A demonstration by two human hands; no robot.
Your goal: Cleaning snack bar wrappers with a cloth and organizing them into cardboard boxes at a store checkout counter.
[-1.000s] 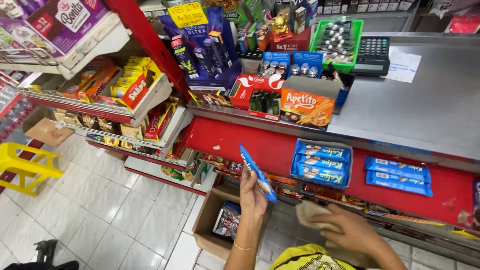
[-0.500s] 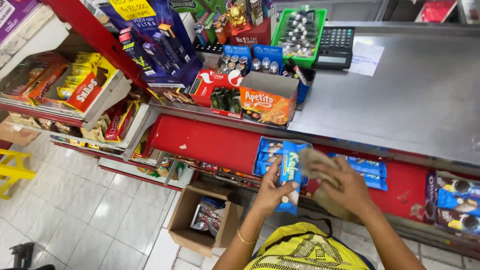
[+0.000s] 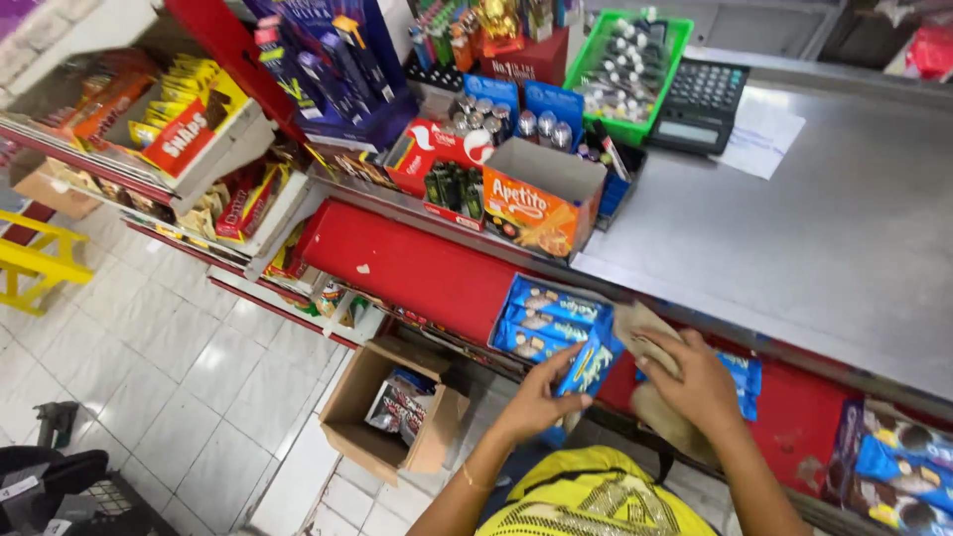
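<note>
Left hand (image 3: pixel 536 402) pinches one blue biscuit pack (image 3: pixel 586 365), held upright against the red shelf front (image 3: pixel 417 268). Right hand (image 3: pixel 695 382) is closed on a beige cloth (image 3: pixel 645 333), just beside the pack. Three more blue packs (image 3: pixel 546 316) lie stacked on the shelf, left of the held one. One open cardboard box (image 3: pixel 382 407) sits on the floor below. One calculator (image 3: pixel 700 99) is on the steel counter (image 3: pixel 824 238).

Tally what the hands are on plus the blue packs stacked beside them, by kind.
Blue snack pack in left hand: 1
Beige cloth under right hand: 1
Blue snack packs stacked on the red shelf: 3
Total: 5
</note>
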